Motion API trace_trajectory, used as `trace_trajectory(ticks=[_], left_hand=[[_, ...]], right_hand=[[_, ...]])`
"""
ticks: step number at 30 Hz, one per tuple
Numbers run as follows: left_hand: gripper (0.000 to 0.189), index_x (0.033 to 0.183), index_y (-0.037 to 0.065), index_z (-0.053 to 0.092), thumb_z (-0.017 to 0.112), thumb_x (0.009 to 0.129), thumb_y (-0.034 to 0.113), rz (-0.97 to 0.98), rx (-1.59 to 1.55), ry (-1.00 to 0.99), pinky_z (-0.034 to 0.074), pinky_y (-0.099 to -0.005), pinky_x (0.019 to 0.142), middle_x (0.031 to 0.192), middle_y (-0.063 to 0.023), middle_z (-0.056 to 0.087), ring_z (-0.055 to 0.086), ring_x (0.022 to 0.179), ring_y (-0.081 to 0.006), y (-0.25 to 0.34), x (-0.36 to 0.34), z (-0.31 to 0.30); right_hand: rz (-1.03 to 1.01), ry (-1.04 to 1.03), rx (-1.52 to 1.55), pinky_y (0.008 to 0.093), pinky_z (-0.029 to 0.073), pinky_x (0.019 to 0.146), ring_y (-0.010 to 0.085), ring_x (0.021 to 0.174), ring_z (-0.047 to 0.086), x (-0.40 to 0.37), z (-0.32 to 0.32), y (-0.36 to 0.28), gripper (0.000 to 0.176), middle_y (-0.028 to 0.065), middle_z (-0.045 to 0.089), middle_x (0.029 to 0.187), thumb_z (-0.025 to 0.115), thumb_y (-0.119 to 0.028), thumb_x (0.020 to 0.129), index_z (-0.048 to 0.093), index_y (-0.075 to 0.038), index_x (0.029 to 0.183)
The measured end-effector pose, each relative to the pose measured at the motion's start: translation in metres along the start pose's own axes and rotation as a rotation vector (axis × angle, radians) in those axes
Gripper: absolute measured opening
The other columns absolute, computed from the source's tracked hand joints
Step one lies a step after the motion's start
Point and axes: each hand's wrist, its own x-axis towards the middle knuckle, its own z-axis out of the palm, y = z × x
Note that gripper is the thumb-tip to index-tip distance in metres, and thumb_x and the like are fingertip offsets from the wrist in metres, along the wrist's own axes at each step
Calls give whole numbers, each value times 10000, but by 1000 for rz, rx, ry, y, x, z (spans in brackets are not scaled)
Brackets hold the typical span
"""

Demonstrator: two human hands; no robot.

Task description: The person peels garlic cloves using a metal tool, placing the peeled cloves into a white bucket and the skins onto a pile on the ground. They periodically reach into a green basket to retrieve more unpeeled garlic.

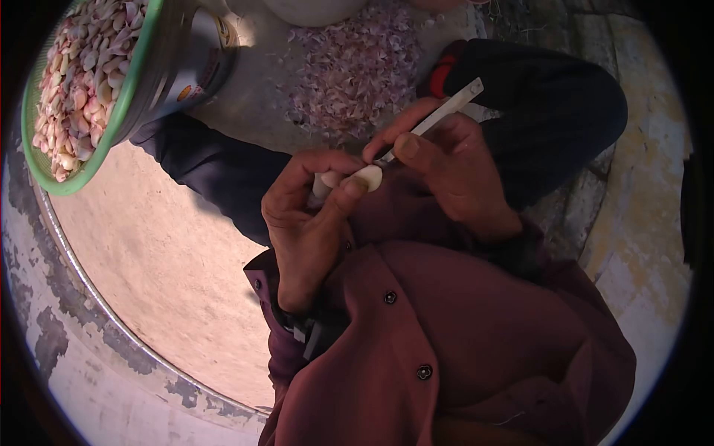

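Observation:
A pale, peeled-looking garlic clove (pixel 370 177) is pinched between the thumb and fingers of my left hand (pixel 305 215). Behind it, more whitish cloves (pixel 325 183) show within the curled fingers. My right hand (pixel 461 167) is closed around a small knife (pixel 450 110), a narrow flat metal strip with a hole near its upper end. The knife's lower end points down at the clove, right beside it; whether it touches is hard to see. Both hands meet in front of my lap.
A green-rimmed basket (pixel 111 141) full of unpeeled garlic cloves (pixel 85 89) stands at the upper left, by a printed bucket (pixel 197 59). Purplish garlic skins (pixel 353 70) lie heaped on the ground between my legs. A pale rounded container (pixel 316 9) sits at the top edge.

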Motion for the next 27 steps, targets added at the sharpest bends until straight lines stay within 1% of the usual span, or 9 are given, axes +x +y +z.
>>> trace_trajectory(ticks=[2,6,7,9,14,18,20,25,27], left_hand=[[124,959,15,638,688,846,18,67,-10,-18,437,-184,718,860,-9,622,542,775,-51,-9,2,-4],[164,982,13,632,700,833,14,67,-167,11,435,-179,728,849,-11,619,535,777,-52,-19,5,-2],[164,982,13,632,700,833,14,68,-168,9,435,-179,728,849,-11,619,535,777,-52,-18,7,0],[218,1022,12,620,712,824,19,-182,-297,187,447,-184,752,880,-14,620,542,794,-56,-13,8,3],[274,1085,11,594,705,836,23,-67,-165,105,474,-191,771,919,-13,609,552,794,-55,-14,8,9],[216,1062,8,599,682,870,60,-83,-88,176,469,-186,724,884,-13,607,542,773,-45,-15,9,15],[175,1040,7,603,653,899,97,-145,-109,157,454,-187,692,868,-17,613,535,760,-44,-15,10,8],[194,974,11,611,558,972,197,-183,-236,258,398,-189,602,821,-33,623,519,697,-52,-27,18,1],[193,954,18,607,537,981,196,-220,-364,146,400,-192,597,835,-51,633,523,658,-70,-28,23,-9]], right_hand=[[181,18,173,309,518,826,189,931,643,-2,0,1,153,133,661,981,613,-172,934,583,-33,991],[139,22,122,300,515,814,182,936,636,0,1,2,158,141,659,996,585,-187,953,583,-33,991],[78,54,107,298,516,811,182,931,638,1,1,4,148,145,660,996,596,-167,944,584,-28,994],[21,84,93,296,518,807,181,925,640,1,1,4,141,150,661,995,608,-148,935,585,-22,997],[-314,20,-440,319,523,823,195,906,651,3,0,8,150,167,669,975,651,-93,897,586,-3,999],[-314,5,-427,323,523,822,201,903,652,5,6,8,138,165,671,963,648,-101,901,584,-5,977],[-101,60,-36,326,525,810,209,904,655,6,8,10,132,160,671,932,654,-99,896,580,-7,953],[64,-84,44,330,520,801,219,868,660,1,6,9,161,150,669,904,668,-140,890,575,-18,937],[148,-180,113,329,518,797,219,853,659,-1,8,1,181,144,669,898,677,-164,887,573,-23,932]])
